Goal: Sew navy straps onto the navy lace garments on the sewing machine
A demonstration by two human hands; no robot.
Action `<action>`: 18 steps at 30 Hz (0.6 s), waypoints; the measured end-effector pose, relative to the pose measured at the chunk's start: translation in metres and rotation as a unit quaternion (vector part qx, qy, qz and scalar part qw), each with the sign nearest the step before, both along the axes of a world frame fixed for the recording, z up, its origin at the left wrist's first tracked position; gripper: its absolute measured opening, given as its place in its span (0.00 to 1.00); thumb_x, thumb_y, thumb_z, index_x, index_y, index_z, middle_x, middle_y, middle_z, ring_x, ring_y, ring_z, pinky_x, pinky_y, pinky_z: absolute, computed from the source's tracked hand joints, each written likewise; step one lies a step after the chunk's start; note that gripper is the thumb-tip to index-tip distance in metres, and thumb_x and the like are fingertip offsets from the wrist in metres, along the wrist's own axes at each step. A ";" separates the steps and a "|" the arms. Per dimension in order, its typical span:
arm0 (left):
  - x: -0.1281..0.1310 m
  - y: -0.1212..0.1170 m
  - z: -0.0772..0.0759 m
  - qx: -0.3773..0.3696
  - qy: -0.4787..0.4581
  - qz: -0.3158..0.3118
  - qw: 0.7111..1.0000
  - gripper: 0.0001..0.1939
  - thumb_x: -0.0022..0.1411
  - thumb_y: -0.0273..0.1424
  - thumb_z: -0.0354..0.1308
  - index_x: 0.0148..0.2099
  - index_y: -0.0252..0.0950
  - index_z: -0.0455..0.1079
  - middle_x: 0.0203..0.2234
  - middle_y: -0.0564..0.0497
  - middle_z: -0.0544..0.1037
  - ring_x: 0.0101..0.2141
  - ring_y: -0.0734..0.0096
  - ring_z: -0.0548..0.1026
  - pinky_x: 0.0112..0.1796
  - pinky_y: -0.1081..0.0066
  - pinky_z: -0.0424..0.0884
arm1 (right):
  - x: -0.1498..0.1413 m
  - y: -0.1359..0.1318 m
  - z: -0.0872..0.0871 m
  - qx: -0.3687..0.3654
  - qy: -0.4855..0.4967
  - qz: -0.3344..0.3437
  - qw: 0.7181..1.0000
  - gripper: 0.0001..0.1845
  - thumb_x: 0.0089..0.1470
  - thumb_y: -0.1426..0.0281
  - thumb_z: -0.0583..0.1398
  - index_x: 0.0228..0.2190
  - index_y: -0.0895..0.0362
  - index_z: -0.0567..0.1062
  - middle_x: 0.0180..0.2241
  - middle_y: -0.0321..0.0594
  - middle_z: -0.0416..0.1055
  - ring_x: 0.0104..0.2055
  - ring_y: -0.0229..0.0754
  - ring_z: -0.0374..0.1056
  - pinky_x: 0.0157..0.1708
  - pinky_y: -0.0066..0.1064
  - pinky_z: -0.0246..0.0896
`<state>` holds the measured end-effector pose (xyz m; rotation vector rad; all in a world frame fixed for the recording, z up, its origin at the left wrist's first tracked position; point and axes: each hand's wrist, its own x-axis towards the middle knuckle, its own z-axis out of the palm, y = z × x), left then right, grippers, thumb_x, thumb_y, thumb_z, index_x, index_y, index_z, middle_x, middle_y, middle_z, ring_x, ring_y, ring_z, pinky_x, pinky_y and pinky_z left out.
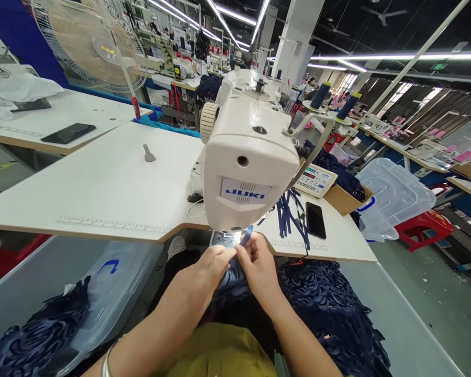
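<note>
A white JUKI sewing machine stands in front of me, its lit metal plate under the head. My left hand is closed, its fingertips pressed on navy ruffled fabric at the near edge of the plate. Just to its right, my right hand pinches a blue fabric strip that curls up beside the machine head. The fabric hangs down between my hands toward my lap. My fingers hide the exact spot where strip and fabric meet.
Cut navy strips and a phone lie right of the machine, near a control panel. A small metal piece rests on the left tabletop. Clear bins with navy garments flank me. A fan stands behind left.
</note>
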<state>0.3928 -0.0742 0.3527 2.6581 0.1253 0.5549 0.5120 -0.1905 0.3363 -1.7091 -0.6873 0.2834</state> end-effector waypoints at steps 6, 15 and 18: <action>0.002 0.017 -0.006 0.227 -0.041 -0.053 0.972 0.25 0.63 0.16 0.41 0.59 0.35 0.63 0.51 0.48 0.75 0.38 0.73 0.75 0.41 0.73 0.73 | 0.015 0.014 -0.007 0.015 -0.019 0.033 0.999 0.09 0.58 0.69 0.54 0.41 0.54 0.67 0.30 0.33 0.62 0.29 0.37 0.59 0.34 0.29 0.60; 0.001 -0.001 -0.028 0.284 0.017 0.015 0.958 0.33 0.52 0.14 0.45 0.61 0.31 0.60 0.56 0.45 0.70 0.37 0.67 0.73 0.32 0.69 0.73 | 0.045 0.030 0.001 -0.055 -0.069 0.047 0.995 0.07 0.54 0.74 0.53 0.31 0.56 0.71 0.33 0.40 0.69 0.36 0.42 0.65 0.39 0.33 0.63; 0.004 -0.008 -0.029 0.289 0.025 0.052 0.956 0.32 0.52 0.15 0.46 0.60 0.32 0.62 0.55 0.46 0.71 0.38 0.67 0.74 0.32 0.71 0.72 | 0.048 0.036 0.003 -0.067 -0.087 0.050 0.993 0.08 0.51 0.76 0.53 0.28 0.57 0.72 0.30 0.39 0.70 0.34 0.43 0.67 0.39 0.33 0.64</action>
